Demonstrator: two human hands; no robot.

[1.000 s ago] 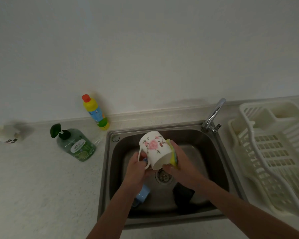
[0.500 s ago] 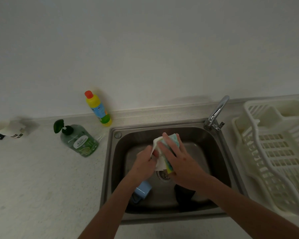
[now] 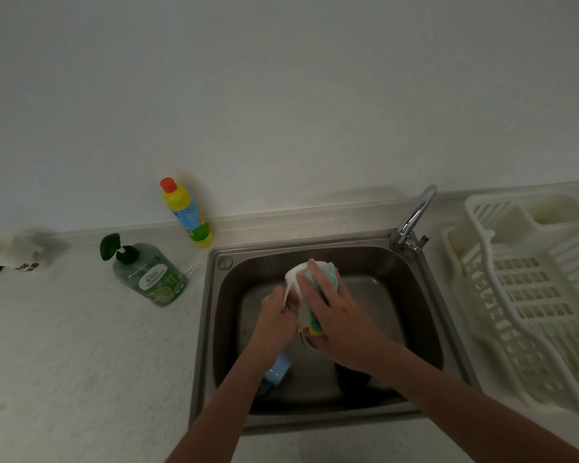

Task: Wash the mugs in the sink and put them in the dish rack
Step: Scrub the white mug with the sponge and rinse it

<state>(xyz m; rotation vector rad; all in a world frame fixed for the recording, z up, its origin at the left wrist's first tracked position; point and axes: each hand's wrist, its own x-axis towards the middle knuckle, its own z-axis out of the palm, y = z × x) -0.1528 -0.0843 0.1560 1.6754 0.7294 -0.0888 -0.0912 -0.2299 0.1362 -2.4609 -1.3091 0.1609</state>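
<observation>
Over the steel sink (image 3: 411,289) I hold a white mug (image 3: 294,277), its flower pattern now hidden. My left hand (image 3: 276,317) grips it by the handle side. My right hand (image 3: 335,312) presses a yellow and green sponge (image 3: 318,297) against the mug's side, fingers wrapped over the sponge. A light blue mug (image 3: 278,370) lies in the basin under my left forearm. A dark mug (image 3: 353,379) sits on the basin floor beneath my right wrist, mostly hidden. The cream dish rack (image 3: 528,289) stands on the counter to the right of the sink.
The chrome tap (image 3: 413,218) rises at the sink's back right corner. A green soap dispenser (image 3: 147,272) and a yellow bottle with a red cap (image 3: 186,212) stand left of the sink. A white container (image 3: 10,259) sits at the far left.
My right hand has slid the sponge over the mug's side, covering the flower pattern. The mug has turned in my left hand and sits a little lower.
</observation>
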